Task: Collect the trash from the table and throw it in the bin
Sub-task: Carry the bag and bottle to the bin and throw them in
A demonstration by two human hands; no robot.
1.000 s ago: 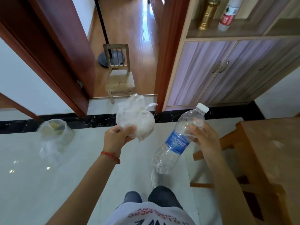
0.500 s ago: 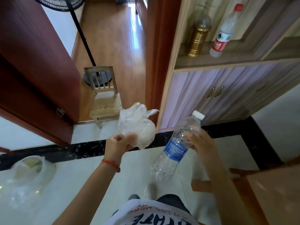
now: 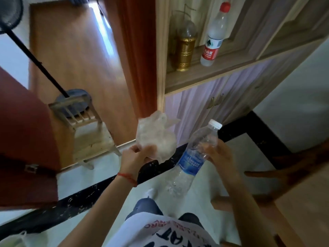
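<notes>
1. Crumpled clear plastic bag (image 3: 156, 138) sits clenched in the left hand (image 3: 137, 158); the right hand (image 3: 216, 155) grips an empty water bottle (image 3: 191, 158).
2. Carrying step: both pieces are held mid-air above the tiled floor (image 3: 99, 177).
3. Next, reach the lined bin (image 3: 12, 239) at lower left and release both.

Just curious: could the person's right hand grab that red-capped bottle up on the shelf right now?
Probably not as things stand. The right hand is already full, gripping the blue-labelled bottle, and the red-capped bottle stands well beyond it on the shelf.
</notes>
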